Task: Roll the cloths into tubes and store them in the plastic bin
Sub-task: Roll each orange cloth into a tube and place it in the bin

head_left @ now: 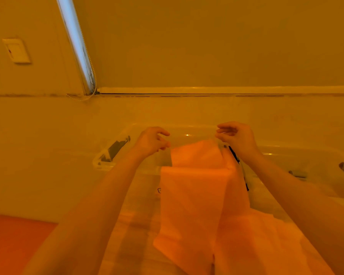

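1. My left hand [153, 141] is raised at about 11 o'clock from the middle of the view, thumb and fingers pinched together on what looks like a thin, see-through edge running down from them. I cannot tell whether that edge belongs to the cloth or to a clear wrapper.
2. My right hand [236, 137] is up at about 1 o'clock, fingers curled and pinching the top corner of the orange cloth [199, 195]. The two hands are held apart, level with each other.
3. The cloth hangs between and below my hands, draping down toward 6 o'clock over the near side of the clear plastic bin [107, 161]. It is not rolled yet and nothing of it lies stored inside.
4. The bin sits on the pale surface [38, 155] straight ahead, its dark latch at 10 o'clock. Something orange [18, 245] lies at 8 o'clock.
5. I judge the cloth to be light, thin and limp: it folds and sags under its own weight, so it will not hold a shape unaided.
6. It looks slightly slick, so I should hold it at the corners, spread it flat, then roll from one short edge with my fingers pressing evenly.
7. A loose tube may spring open in the bin.
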